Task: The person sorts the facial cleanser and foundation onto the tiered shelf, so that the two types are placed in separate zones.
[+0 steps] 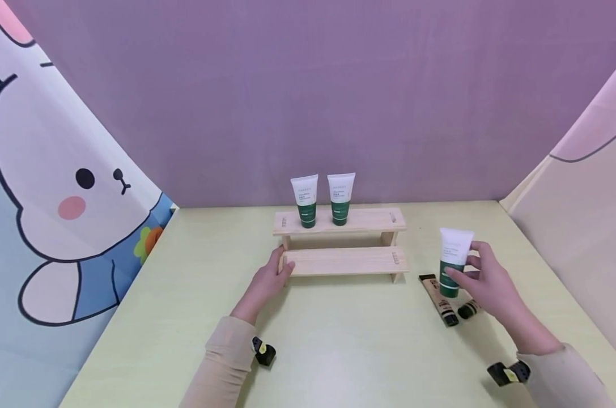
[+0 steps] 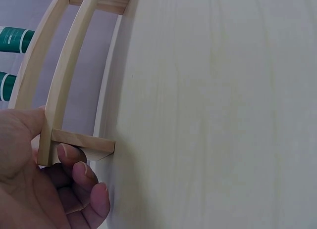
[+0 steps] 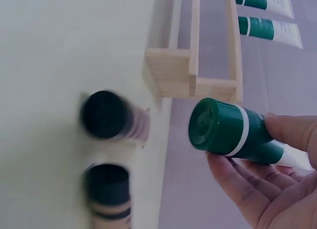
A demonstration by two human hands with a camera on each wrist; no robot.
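My left hand [image 1: 269,279] grips the left end of the lower step of a two-step wooden rack [image 1: 345,262], thumb on top and fingers curled beneath it in the left wrist view. On the upper step two white-and-green squeeze tubes [image 1: 306,201] stand upright on their caps, toward the left and middle. In my right hand [image 1: 491,283] a third white-and-green squeeze tube [image 3: 247,132] is pinched between thumb and fingers, green cap downward, raised above the table. Under and beside it lie two beige tubes with black caps [image 1: 439,299], one partly hidden by the hand.
The rack stands on a pale wood-grain table [image 1: 338,340]. Behind the table hangs a purple cloth [image 1: 364,102]. A cartoon-printed cloth [image 1: 47,187] borders the left side, and another pale cloth [image 1: 588,215] borders the right.
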